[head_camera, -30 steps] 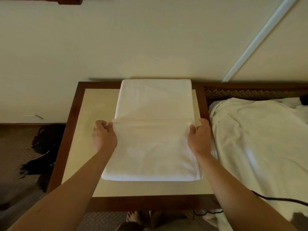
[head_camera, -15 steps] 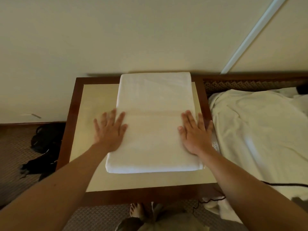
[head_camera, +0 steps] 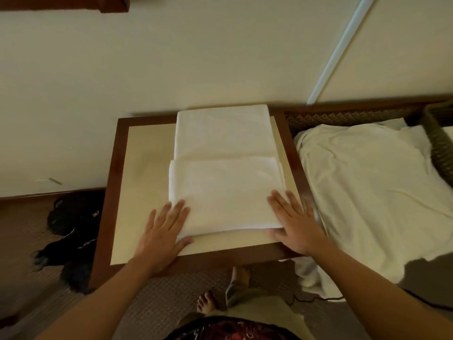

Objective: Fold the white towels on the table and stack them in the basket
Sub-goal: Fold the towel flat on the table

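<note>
A pale wall backs a wood-framed table (head_camera: 144, 153) with a cream top. On it lies the white towel (head_camera: 225, 168), partly folded — its near half doubled over, the fold edge running straight across, ahead of both hands. The left hand (head_camera: 163, 233) lies flat with fingers spread, fingertips on the towel's near left corner, thumb just under its front edge. The right hand (head_camera: 295, 225) is likewise flat and spread on the near right corner. Right of the right hand, unfolded white cloth (head_camera: 372, 192) is heaped; beyond it sits what seems a woven basket (head_camera: 438, 143) — cropped, hard to tell.
</note>
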Available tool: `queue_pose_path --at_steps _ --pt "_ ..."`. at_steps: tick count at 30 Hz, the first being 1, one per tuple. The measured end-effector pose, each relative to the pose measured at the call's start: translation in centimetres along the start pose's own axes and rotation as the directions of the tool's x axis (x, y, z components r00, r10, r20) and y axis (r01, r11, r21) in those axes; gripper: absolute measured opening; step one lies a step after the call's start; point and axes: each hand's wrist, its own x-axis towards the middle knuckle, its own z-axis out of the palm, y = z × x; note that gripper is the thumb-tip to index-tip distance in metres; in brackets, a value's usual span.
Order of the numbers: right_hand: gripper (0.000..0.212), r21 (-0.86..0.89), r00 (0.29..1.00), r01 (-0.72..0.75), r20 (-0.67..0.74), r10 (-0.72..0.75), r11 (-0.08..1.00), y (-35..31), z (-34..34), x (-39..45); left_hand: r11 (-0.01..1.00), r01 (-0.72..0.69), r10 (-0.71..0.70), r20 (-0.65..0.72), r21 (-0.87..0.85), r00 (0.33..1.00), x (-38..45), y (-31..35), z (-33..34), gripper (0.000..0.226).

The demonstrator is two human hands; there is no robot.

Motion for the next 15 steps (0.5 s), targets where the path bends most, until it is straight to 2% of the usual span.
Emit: queue_pose_path --at_steps 4,7,9,11,13,15 --pt "0.074 0.013 0.993 -0.065 -0.097 0.066 0.998 -0.4 0.2 0.0 0.993 -0.023 0.035 -0.106 0.119 0.994 0.0 -0.6 -1.0 0.06" --pt "0.06 0.04 0.973 -0.093 -0.209 0.099 0.995 -1.6 0.0 -0.2 0.996 -0.005 0.016 -0.137 0.087 0.99 -0.1 0.1 -2.6 0.058" --pt "0.05 0.087 0.965 -0.129 -0.217 0.145 0.988 -2.0 -1.0 -0.3 0.998 0.012 -0.02 -0.142 -0.054 0.99 -0.3 -0.2 -3.4 0.048" --pt "0.041 0.211 0.968 -0.165 -0.155 0.199 0.964 -2.2 -2.6 -0.6 0.957 0.049 -0.088 -0.124 -0.287 0.988 -0.7 -0.9 -4.3 0.04" --pt "0.035 0.34 0.98 -0.152 -0.069 0.186 0.928 -2.3 -4.4 -1.5 0.866 0.12 -0.196 -0.11 -0.485 0.974 -1.9 -1.2 -5.8 0.035" --pt "0.023 0.543 0.983 -0.139 -0.027 0.183 0.828 -2.4 -6.1 -2.8 0.75 0.18 -0.306 -0.092 -0.637 0.948 -3.5 -1.0 -7.5 0.029"
